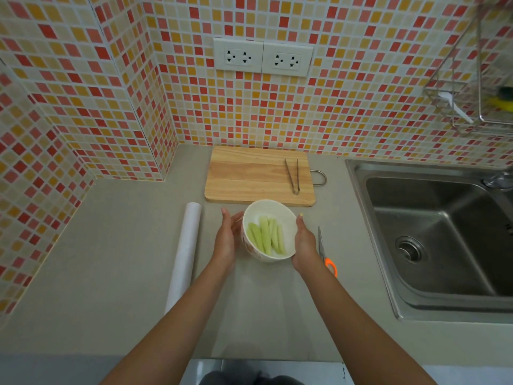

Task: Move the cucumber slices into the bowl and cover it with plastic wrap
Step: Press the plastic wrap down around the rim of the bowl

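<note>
Between the fingers [301,218] sits a glossy white ceramic-looking bowl [288,218] on a matt grey desk [111,259]. Beyond them lie a smooth, pale wooden cutting board [249,176] and shiny metal tongs [293,175]. Right of them is a brushed-steel sink [361,195].

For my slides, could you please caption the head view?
Both hands, left and right, cup a bowl of cucumber slices beside a plastic wrap roll.

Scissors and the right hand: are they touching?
Cannot tell. In the head view the right hand overlaps the scissors lying on the counter, hiding part of them, so neither contact nor a gap shows.
</note>
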A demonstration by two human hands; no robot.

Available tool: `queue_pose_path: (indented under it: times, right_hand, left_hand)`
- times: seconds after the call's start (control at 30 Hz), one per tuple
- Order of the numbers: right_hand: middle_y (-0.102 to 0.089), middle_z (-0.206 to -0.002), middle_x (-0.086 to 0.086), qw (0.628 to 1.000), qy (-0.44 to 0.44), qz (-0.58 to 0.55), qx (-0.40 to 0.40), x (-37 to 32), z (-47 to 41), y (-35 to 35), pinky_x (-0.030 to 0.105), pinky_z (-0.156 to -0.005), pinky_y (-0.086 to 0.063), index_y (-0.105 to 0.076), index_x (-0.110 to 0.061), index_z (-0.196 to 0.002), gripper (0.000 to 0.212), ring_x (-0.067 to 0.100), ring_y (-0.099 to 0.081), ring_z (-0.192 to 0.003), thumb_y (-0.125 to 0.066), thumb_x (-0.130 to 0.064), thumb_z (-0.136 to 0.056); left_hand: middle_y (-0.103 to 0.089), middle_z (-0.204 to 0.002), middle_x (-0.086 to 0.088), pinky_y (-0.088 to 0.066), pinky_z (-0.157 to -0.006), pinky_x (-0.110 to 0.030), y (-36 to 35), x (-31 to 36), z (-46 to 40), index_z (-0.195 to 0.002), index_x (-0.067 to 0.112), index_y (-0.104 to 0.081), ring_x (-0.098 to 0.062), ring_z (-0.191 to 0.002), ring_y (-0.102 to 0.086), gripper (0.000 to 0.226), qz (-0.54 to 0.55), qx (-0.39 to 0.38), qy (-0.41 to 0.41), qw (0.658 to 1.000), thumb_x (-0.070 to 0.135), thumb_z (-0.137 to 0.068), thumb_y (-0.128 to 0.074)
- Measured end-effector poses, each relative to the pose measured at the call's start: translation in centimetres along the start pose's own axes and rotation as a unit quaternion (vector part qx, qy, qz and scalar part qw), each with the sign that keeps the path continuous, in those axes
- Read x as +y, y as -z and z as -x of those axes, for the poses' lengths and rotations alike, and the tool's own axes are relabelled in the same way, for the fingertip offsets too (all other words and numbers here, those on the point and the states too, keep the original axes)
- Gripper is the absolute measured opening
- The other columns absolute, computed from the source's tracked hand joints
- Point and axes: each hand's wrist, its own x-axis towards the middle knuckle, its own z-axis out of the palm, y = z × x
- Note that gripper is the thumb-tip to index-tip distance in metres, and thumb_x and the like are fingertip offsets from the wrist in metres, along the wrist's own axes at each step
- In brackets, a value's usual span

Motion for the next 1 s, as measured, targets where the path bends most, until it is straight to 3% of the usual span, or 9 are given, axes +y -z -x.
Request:
queue_pose_path:
  times: [0.1, 0.2, 0.33, 0.5, 0.57, 0.67, 0.73, 0.9, 1.0]
  right_hand:
    - [-0.065, -0.094, 0.003, 0.996, 0.01, -0.091, 0.014, -0.2, 0.3, -1.0, 0.043, -0.091, -0.052, -0.056, -0.018, -0.102, 0.037, 0.025, -0.063, -0.094, -0.043, -0.052, -0.094]
    - [-0.065, -0.084, -0.003, 0.994, 0.022, -0.109, 0.009, 0.2, 1.0, -2.0, 0.035, -0.081, -0.052, -0.059, -0.02, -0.092, 0.035, 0.015, -0.062, -0.08, -0.042, -0.05, -0.095]
    - [-0.067, -0.086, -0.004, 0.995, 0.068, -0.073, -0.003, 0.1, 0.9, -1.7, 0.034, -0.084, -0.049, -0.063, -0.025, -0.083, 0.032, 0.013, -0.062, -0.083, -0.042, -0.045, -0.096]
    - [-0.073, -0.087, -0.008, 0.988, 0.126, -0.07, -0.05, -0.2, 0.8, -0.8, 0.023, -0.067, -0.05, -0.069, -0.026, -0.091, 0.031, 0.008, -0.067, -0.084, -0.042, -0.038, -0.097]
    - [-0.074, -0.086, -0.005, 0.988, 0.127, -0.073, -0.056, 0.3, 0.8, -0.6, 0.026, -0.069, -0.05, -0.07, -0.023, -0.091, 0.032, 0.011, -0.067, -0.085, -0.042, -0.039, -0.097]
    - [-0.07, -0.081, -0.003, 0.986, 0.137, -0.071, -0.062, 1.1, 0.6, -0.2, 0.029, -0.071, -0.05, -0.068, -0.021, -0.081, 0.035, 0.015, -0.065, -0.082, -0.043, -0.039, -0.097]
    - [-0.068, -0.077, -0.003, 0.985, 0.142, -0.082, -0.056, 1.4, 0.4, -0.1, 0.03, -0.071, -0.049, -0.068, -0.022, -0.074, 0.037, 0.015, -0.063, -0.079, -0.043, -0.037, -0.097]
    - [-0.073, -0.084, -0.006, 0.986, 0.149, -0.07, -0.04, 2.2, -0.1, -0.3, 0.028, -0.071, -0.05, -0.073, -0.025, -0.085, 0.032, 0.013, -0.067, -0.085, -0.044, -0.035, -0.096]
    - [-0.072, -0.088, -0.004, 0.984, 0.161, -0.053, -0.05, 2.2, -0.4, -0.2, 0.031, -0.077, -0.051, -0.072, -0.025, -0.086, 0.03, 0.015, -0.066, -0.088, -0.045, -0.031, -0.094]
  left_hand:
    - [-0.061, -0.133, -0.009, -0.04, -0.111, -0.045, -1.0, -1.8, 1.1, -0.136, 0.014, -0.053, -0.024, -0.125, -0.056, 0.068, 0.016, 0.021, -0.055, 0.998, 0.061, -0.096, -0.023]
    - [-0.06, -0.133, -0.006, -0.04, -0.11, -0.047, -2.0, -2.5, 1.6, -0.135, 0.021, -0.054, -0.024, -0.125, -0.056, 0.072, 0.02, 0.028, -0.054, 0.998, 0.071, -0.09, -0.028]
    - [-0.063, -0.129, -0.005, -0.04, -0.11, -0.045, -1.7, -1.3, 0.5, -0.132, 0.019, -0.057, -0.022, -0.121, -0.058, 0.066, 0.001, 0.048, -0.037, 0.998, 0.065, -0.094, -0.029]
    - [-0.07, -0.117, -0.007, -0.046, -0.104, -0.043, -1.1, -0.8, -0.1, -0.111, 0.023, -0.066, -0.021, -0.108, -0.065, 0.059, -0.059, 0.019, -0.017, 0.998, 0.063, -0.096, -0.026]
    - [-0.07, -0.117, -0.009, -0.048, -0.101, -0.041, -1.0, -0.6, 0.0, -0.106, 0.024, -0.067, -0.022, -0.106, -0.065, 0.057, -0.065, 0.022, -0.007, 0.998, 0.063, -0.096, -0.026]
    - [-0.069, -0.119, -0.008, -0.046, -0.104, -0.047, -0.7, -0.6, 0.0, -0.12, 0.017, -0.065, -0.025, -0.112, -0.063, 0.061, -0.074, 0.042, -0.028, 0.996, 0.06, -0.096, -0.029]
    - [-0.071, -0.116, -0.004, -0.049, -0.1, -0.043, -0.7, -0.8, 0.1, -0.12, 0.02, -0.066, -0.022, -0.11, -0.065, 0.053, -0.079, 0.047, -0.059, 0.994, 0.055, -0.098, -0.033]
    - [-0.07, -0.114, -0.008, -0.051, -0.075, -0.024, -0.3, -1.4, -0.4, -0.121, 0.013, -0.065, -0.021, -0.103, -0.065, 0.052, -0.095, 0.055, -0.059, 0.992, 0.047, -0.102, -0.03]
    - [-0.069, -0.117, -0.009, -0.051, -0.076, -0.025, 0.2, -1.3, -1.1, -0.125, 0.013, -0.063, -0.024, -0.108, -0.064, 0.048, -0.104, 0.043, -0.045, 0.993, 0.04, -0.104, -0.03]
